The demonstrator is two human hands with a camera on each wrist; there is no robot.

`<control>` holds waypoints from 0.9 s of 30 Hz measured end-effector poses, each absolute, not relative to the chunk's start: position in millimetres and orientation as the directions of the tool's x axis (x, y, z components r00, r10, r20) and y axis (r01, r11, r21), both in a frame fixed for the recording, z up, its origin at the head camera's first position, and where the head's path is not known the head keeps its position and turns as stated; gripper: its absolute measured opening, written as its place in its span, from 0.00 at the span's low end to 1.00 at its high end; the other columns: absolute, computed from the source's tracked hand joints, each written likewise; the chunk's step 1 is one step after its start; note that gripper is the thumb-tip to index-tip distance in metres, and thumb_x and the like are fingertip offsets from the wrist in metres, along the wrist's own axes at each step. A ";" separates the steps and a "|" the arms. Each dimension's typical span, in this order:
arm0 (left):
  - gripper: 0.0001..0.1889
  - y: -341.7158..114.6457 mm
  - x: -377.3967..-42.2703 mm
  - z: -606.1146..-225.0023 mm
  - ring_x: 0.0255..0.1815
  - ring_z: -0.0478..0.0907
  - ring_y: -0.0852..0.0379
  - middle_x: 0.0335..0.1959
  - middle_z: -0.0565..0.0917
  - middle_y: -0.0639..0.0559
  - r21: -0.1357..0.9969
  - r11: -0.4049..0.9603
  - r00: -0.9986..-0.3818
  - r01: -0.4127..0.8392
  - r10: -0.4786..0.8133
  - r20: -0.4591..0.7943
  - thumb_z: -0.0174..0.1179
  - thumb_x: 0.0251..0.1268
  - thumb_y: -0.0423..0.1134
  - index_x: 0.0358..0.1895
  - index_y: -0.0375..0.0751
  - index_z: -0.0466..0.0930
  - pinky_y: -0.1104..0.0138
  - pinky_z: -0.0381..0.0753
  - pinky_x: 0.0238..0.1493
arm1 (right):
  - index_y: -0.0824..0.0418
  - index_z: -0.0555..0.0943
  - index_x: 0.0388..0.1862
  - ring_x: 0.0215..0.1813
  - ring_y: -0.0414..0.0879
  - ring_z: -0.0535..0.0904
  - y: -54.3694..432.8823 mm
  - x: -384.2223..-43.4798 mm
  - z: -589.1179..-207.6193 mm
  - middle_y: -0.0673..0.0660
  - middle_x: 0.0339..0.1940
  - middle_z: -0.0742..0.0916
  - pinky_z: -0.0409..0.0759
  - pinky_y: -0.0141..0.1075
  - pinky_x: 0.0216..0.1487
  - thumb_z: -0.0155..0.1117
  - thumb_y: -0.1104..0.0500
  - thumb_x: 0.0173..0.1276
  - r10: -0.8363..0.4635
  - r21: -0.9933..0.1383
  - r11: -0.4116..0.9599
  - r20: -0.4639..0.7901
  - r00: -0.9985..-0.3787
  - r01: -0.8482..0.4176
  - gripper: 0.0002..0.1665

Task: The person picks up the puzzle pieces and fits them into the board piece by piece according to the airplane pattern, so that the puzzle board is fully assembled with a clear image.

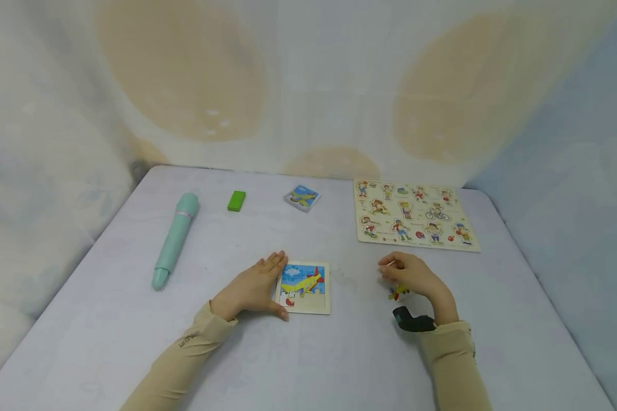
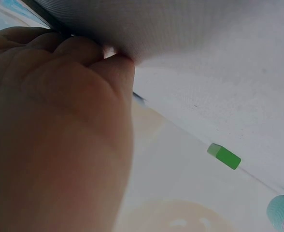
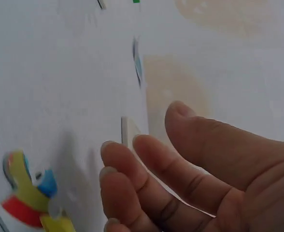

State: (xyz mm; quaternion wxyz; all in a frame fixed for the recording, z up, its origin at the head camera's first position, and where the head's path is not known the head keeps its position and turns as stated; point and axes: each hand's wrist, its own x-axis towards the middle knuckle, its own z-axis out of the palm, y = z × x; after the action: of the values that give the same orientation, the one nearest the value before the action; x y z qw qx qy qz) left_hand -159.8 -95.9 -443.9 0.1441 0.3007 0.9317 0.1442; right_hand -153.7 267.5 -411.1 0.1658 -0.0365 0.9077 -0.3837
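Note:
A small framed jigsaw puzzle with a yellow airplane picture lies on the table, bare of pieces at its lower right. My left hand rests along its left edge, fingers stretched toward the top corner and thumb near the bottom one. That hand's back fills much of the left wrist view, and its fingertips are hidden there. To the right, my right hand hovers beside a few loose puzzle pieces. In the right wrist view its fingers bend loosely, thumb apart, holding nothing; the colourful pieces lie below them.
A wooden board with sports figures lies at the back right. Along the back are an airplane picture card and a green block. A mint-green, wand-shaped object lies at left. Draped cloth rises behind the table.

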 end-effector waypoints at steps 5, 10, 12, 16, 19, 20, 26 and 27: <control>0.68 -96.4 -160.4 -444.4 0.80 0.46 0.43 0.79 0.50 0.39 0.362 0.776 -0.779 0.516 0.601 -0.180 0.74 0.34 0.66 0.76 0.30 0.49 0.50 0.51 0.79 | 0.69 0.76 0.57 0.43 0.49 0.81 291.8 -146.3 -403.8 0.63 0.45 0.85 0.79 0.36 0.41 0.59 0.54 0.71 -0.173 -0.661 0.745 -0.321 -0.931 0.090 0.23; 0.68 -96.4 -160.2 -442.9 0.80 0.47 0.43 0.79 0.50 0.38 0.371 0.775 -0.778 0.512 0.602 -0.183 0.75 0.34 0.65 0.75 0.30 0.49 0.50 0.50 0.79 | 0.67 0.75 0.58 0.50 0.55 0.77 304.7 -138.6 -404.4 0.66 0.52 0.80 0.79 0.42 0.46 0.70 0.59 0.60 -0.226 -0.629 0.776 -0.354 -0.908 0.053 0.28; 0.68 -96.2 -160.6 -442.3 0.80 0.46 0.43 0.79 0.50 0.38 0.368 0.776 -0.778 0.512 0.601 -0.185 0.75 0.34 0.66 0.76 0.30 0.49 0.50 0.50 0.79 | 0.65 0.77 0.56 0.50 0.55 0.74 304.8 -138.3 -406.8 0.66 0.53 0.79 0.77 0.42 0.47 0.74 0.62 0.54 -0.255 -0.628 0.778 -0.346 -0.903 0.021 0.30; 0.68 -96.3 -161.0 -442.3 0.80 0.46 0.43 0.79 0.50 0.39 0.366 0.777 -0.778 0.512 0.600 -0.187 0.74 0.35 0.66 0.76 0.31 0.48 0.50 0.50 0.79 | 0.62 0.80 0.47 0.45 0.53 0.71 298.1 -141.2 -412.6 0.64 0.49 0.75 0.72 0.38 0.43 0.75 0.65 0.50 -0.265 -0.619 0.785 -0.315 -0.911 -0.014 0.23; 0.68 -96.4 -161.0 -442.8 0.80 0.46 0.43 0.79 0.50 0.38 0.369 0.775 -0.776 0.513 0.603 -0.185 0.74 0.35 0.66 0.76 0.30 0.48 0.50 0.50 0.79 | 0.60 0.82 0.41 0.44 0.53 0.71 290.7 -143.8 -415.0 0.63 0.47 0.75 0.72 0.38 0.42 0.74 0.65 0.51 -0.236 -0.583 0.812 -0.292 -0.927 -0.023 0.17; 0.68 -96.5 -160.9 -443.1 0.80 0.46 0.43 0.79 0.50 0.38 0.369 0.774 -0.776 0.515 0.603 -0.183 0.74 0.34 0.66 0.76 0.30 0.48 0.50 0.50 0.79 | 0.59 0.82 0.39 0.44 0.53 0.71 287.8 -144.3 -415.3 0.62 0.46 0.75 0.72 0.39 0.42 0.74 0.64 0.51 -0.222 -0.562 0.827 -0.285 -0.933 -0.025 0.16; 0.68 -97.0 -160.1 -443.0 0.80 0.47 0.43 0.79 0.50 0.38 0.366 0.773 -0.778 0.518 0.604 -0.174 0.74 0.34 0.66 0.75 0.30 0.49 0.50 0.51 0.79 | 0.62 0.78 0.38 0.41 0.51 0.71 268.6 -150.8 -420.5 0.59 0.38 0.78 0.72 0.40 0.41 0.71 0.66 0.53 -0.172 -0.520 0.854 -0.234 -0.957 -0.026 0.14; 0.68 -97.0 -159.8 -442.8 0.80 0.47 0.42 0.79 0.50 0.38 0.366 0.773 -0.778 0.517 0.603 -0.175 0.74 0.34 0.66 0.75 0.30 0.49 0.50 0.51 0.79 | 0.63 0.76 0.39 0.40 0.50 0.71 265.4 -152.5 -422.2 0.59 0.37 0.78 0.72 0.38 0.40 0.70 0.66 0.54 -0.167 -0.544 0.839 -0.229 -0.959 -0.016 0.14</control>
State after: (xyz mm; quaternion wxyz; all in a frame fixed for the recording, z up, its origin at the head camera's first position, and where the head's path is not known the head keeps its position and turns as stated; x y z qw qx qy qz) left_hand -159.8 -97.0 -442.8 0.1429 0.3010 0.9307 0.1506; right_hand -152.5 265.4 -422.2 0.1351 -0.0483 0.9493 -0.2797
